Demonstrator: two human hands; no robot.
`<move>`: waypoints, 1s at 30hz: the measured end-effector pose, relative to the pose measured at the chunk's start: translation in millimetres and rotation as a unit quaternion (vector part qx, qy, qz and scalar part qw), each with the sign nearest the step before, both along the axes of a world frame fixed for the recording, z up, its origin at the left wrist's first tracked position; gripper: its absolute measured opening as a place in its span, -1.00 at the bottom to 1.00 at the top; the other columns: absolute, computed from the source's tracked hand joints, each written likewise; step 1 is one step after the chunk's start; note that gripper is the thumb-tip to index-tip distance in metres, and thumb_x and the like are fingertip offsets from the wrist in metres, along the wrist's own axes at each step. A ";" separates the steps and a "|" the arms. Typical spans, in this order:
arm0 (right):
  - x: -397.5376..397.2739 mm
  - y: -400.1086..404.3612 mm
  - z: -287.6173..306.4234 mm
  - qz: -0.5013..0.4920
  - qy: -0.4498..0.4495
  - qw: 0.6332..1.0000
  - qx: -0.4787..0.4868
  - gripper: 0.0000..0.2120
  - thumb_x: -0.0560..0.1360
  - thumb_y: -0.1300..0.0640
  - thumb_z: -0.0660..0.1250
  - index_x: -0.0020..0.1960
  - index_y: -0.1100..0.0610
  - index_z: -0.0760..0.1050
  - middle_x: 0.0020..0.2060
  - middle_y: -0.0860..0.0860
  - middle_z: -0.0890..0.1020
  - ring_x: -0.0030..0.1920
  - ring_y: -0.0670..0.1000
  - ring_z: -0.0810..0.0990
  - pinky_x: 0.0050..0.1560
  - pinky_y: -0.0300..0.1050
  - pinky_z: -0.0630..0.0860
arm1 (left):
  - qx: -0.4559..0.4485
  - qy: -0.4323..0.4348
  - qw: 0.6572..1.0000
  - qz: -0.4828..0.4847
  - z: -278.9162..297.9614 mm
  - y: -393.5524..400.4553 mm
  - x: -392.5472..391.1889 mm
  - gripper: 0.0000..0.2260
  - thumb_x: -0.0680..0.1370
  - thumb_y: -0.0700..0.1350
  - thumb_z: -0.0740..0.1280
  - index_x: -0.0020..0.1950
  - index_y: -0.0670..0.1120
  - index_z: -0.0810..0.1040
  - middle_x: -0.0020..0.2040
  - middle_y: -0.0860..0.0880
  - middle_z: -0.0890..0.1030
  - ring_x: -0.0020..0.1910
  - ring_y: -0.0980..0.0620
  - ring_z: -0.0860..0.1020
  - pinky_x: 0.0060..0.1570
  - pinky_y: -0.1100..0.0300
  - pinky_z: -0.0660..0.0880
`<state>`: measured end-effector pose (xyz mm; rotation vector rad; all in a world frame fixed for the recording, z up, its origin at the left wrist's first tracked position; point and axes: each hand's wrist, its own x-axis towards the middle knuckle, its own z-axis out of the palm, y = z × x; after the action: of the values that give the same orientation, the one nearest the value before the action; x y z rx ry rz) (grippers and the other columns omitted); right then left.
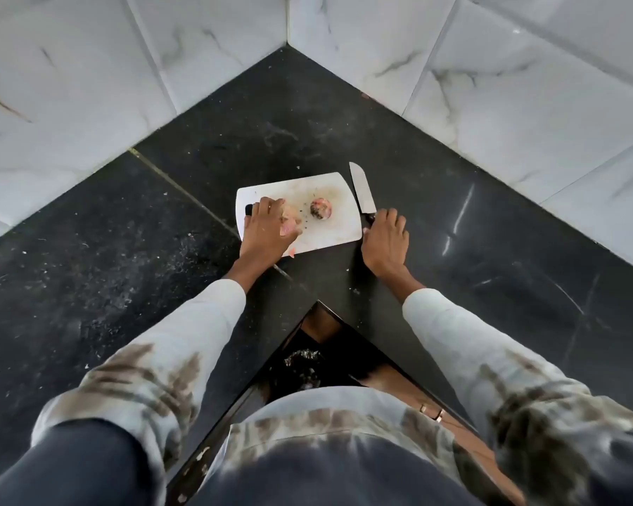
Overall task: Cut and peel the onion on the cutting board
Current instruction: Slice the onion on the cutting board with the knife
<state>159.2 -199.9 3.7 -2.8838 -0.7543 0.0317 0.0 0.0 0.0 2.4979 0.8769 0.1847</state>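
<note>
Marble-tiled walls are meeting in a corner behind the dark desk (435, 257) where we are working, our left hand (267, 228) curling over pale onion skins on the white cutting board (329, 231), our right hand (384, 239) gripping the knife (362, 191) just off its edge. We judge peeling is under way, the onion (321, 208) sitting mid-board untouched; next it needs steadying and the blade bringing over. What our left fingers are covering, we cannot tell.

A reddish onion (321, 208) sits mid-way on the white cutting board (329, 231).
</note>
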 end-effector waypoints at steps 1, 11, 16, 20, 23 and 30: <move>2.2 -1.5 0.2 -0.016 0.011 1.000 0.008 -0.68 0.62 0.04 0.35 0.29 0.17 0.42 0.24 0.12 0.48 0.26 0.22 0.47 0.19 0.16 0.51 | 0.010 -0.005 1.000 -0.006 0.6 -1.6 4.3 -0.34 0.57 0.15 0.48 0.59 -0.09 0.39 0.47 -0.09 0.42 0.46 -0.15 0.37 0.47 -0.16 0.34; 21.5 -11.1 -5.5 -0.080 0.105 0.991 0.037 -0.60 0.64 -0.04 0.35 0.32 0.21 0.40 0.26 0.16 0.54 0.28 0.23 0.51 0.19 0.18 0.54 | 0.062 0.051 0.996 -0.047 7.7 -21.5 48.1 -0.35 0.59 0.16 0.46 0.59 -0.07 0.38 0.46 -0.10 0.44 0.46 -0.16 0.38 0.41 -0.18 0.34; 26.0 -9.1 -8.3 -0.081 0.166 0.981 0.067 -0.62 0.61 0.04 0.36 0.31 0.21 0.37 0.26 0.15 0.54 0.29 0.23 0.50 0.19 0.18 0.53 | 0.089 0.076 0.991 -0.057 4.0 -23.5 59.8 -0.34 0.60 0.17 0.45 0.62 -0.03 0.34 0.48 -0.11 0.41 0.47 -0.17 0.38 0.42 -0.19 0.35; 22.1 2.1 3.0 -0.143 0.258 0.935 0.198 -0.66 0.61 0.10 0.37 0.25 0.18 0.30 0.15 0.13 0.54 0.11 0.20 0.59 -0.06 0.03 0.45 | 0.097 0.079 0.990 -0.071 3.6 -26.9 73.7 -0.33 0.59 0.14 0.48 0.64 0.02 0.33 0.48 -0.12 0.39 0.46 -0.16 0.39 0.44 -0.21 0.37; 16.6 5.9 12.6 -0.135 0.270 0.920 0.248 -0.73 0.62 0.20 0.33 0.22 0.15 0.28 0.02 0.07 0.52 -0.13 0.08 0.57 -0.25 -0.09 0.38 | 0.100 0.077 0.990 -0.070 1.3 -28.7 86.0 -0.38 0.60 0.09 0.49 0.62 0.05 0.37 0.45 -0.12 0.41 0.44 -0.15 0.41 0.42 -0.17 0.41; 6.8 11.1 9.1 -0.086 0.241 0.926 0.277 -0.84 0.62 0.14 0.31 0.13 0.12 0.36 0.01 0.04 0.51 -0.11 0.02 0.51 -0.09 -0.01 0.45 | 0.032 -0.002 0.998 -0.050 -5.1 -27.4 94.5 -0.58 0.58 -0.03 0.51 0.41 -0.04 0.52 0.37 -0.11 0.45 0.34 -0.12 0.50 0.31 0.01 0.58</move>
<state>166.0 -188.8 12.8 -2.2485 -0.3396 0.4173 94.5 -27.4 -5.1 2.5922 0.7522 0.1864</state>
